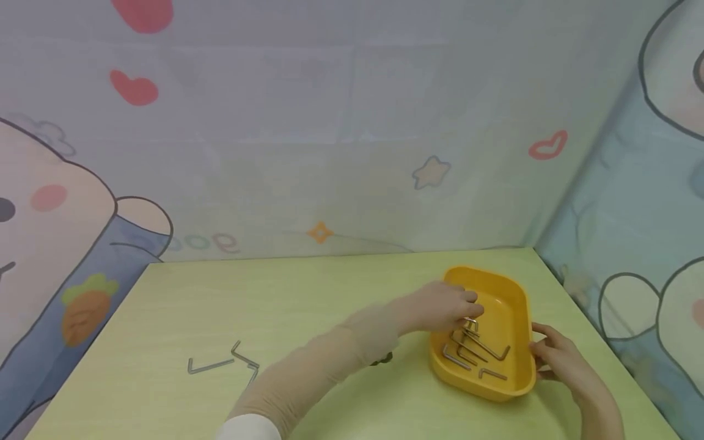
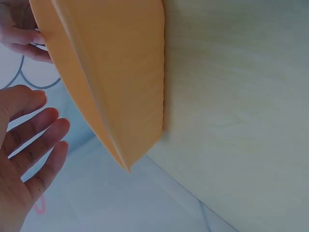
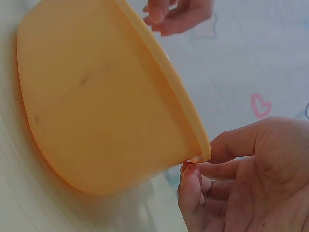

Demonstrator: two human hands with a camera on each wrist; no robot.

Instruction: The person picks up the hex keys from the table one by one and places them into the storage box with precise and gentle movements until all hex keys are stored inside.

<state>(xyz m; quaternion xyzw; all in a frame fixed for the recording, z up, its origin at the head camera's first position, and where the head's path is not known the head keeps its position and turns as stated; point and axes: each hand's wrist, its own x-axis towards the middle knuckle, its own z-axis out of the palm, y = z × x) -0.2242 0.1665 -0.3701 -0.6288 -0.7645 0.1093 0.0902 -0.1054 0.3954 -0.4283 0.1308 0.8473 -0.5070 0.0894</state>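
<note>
A yellow plastic tray (image 1: 517,299) stands at the right of the table with several L-shaped hex keys (image 1: 486,345) inside. Over its left side hovers my left hand (image 1: 442,304); in the left wrist view the fingers (image 2: 46,130) are spread apart and nothing shows between them. My right hand (image 1: 563,360) pinches the tray's right rim between thumb and fingers, which the right wrist view shows at the rim (image 3: 205,152). Part of the tray's left edge is hidden behind my left hand.
On the left of the table lie a hex key (image 1: 210,366) and another (image 1: 244,355), with a third (image 1: 253,373) partly behind my left sleeve. A small dark object (image 1: 382,359) shows beneath my left forearm. Printed cloth (image 1: 352,122) hangs behind the table.
</note>
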